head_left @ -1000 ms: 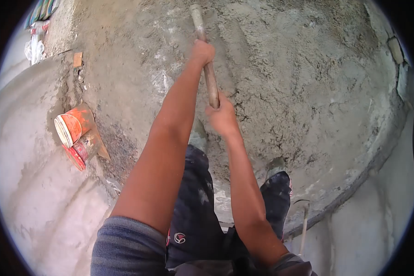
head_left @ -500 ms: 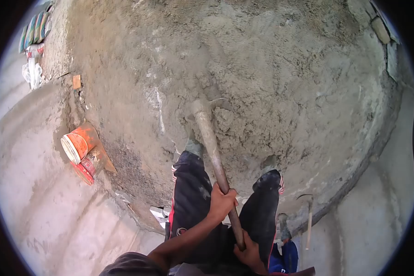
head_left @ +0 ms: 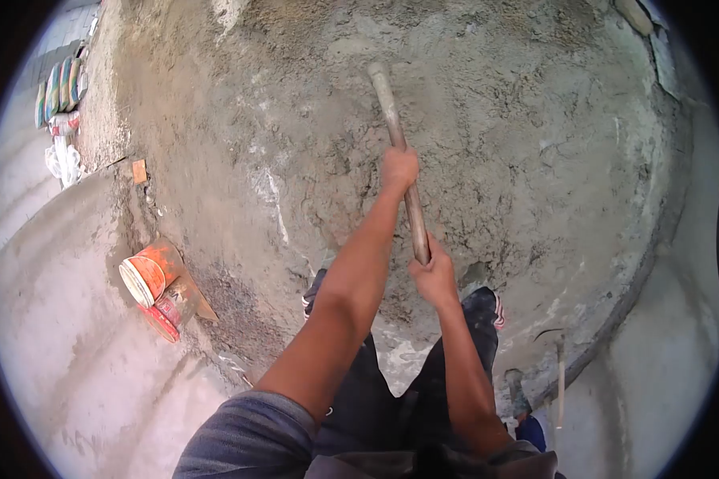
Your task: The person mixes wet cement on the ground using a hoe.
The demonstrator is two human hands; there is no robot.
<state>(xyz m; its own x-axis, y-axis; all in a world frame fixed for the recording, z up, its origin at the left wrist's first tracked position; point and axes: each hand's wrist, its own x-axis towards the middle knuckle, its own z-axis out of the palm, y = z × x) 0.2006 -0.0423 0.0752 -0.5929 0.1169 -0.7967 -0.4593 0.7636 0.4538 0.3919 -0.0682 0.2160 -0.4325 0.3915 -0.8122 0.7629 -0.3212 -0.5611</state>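
Handle [head_left: 415, 217] had left hand [head_left: 400, 168] and right hand [head_left: 434, 276] wrapped around it, each grip tight; grey mud [head_left: 527, 191] spread below; orange bucket [head_left: 151, 271] sat to one side. Left hand was farther out.

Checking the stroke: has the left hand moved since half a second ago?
Yes: the left hand went forward, from lower in view than the orange bucket to higher.

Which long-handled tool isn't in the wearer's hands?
The pale-handled tool at lower right; the left hand and right hand both grip the other tool.
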